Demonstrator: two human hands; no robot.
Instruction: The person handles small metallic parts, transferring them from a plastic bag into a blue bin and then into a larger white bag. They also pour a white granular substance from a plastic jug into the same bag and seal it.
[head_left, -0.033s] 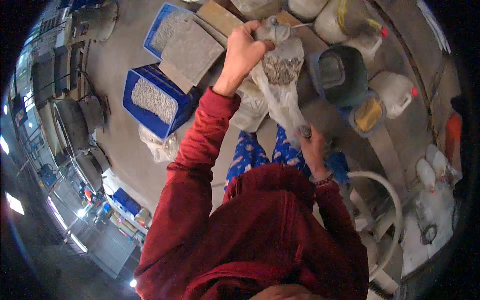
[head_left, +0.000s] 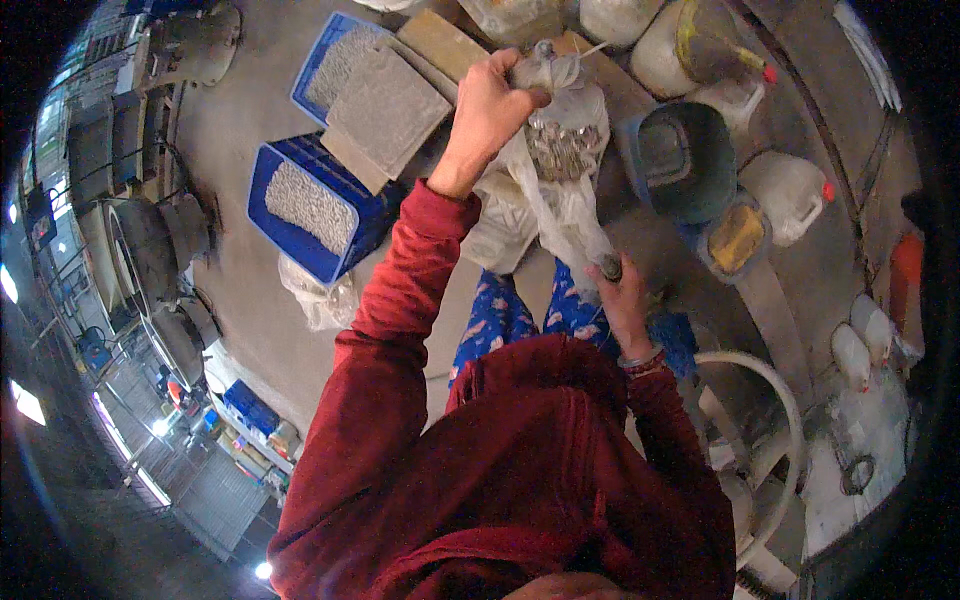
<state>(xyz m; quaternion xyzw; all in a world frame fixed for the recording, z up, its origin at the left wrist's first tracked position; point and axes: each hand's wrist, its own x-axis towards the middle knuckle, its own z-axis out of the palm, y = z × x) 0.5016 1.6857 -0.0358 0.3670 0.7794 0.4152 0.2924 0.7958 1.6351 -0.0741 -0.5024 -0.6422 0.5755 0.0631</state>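
Left hand up at top centre, fist clamped around the gathered neck of a clear plastic bag of small grey metal pieces; right hand lower, centre-right, pinching the bag's bottom end. Blue crate of grey pieces sits left; grey bucket right.

At top centre of the frame, my left hand grips the gathered neck of a clear plastic bag of small metal pieces, while my right hand pinches its lower end, centre right. Blue crates sit upper left.
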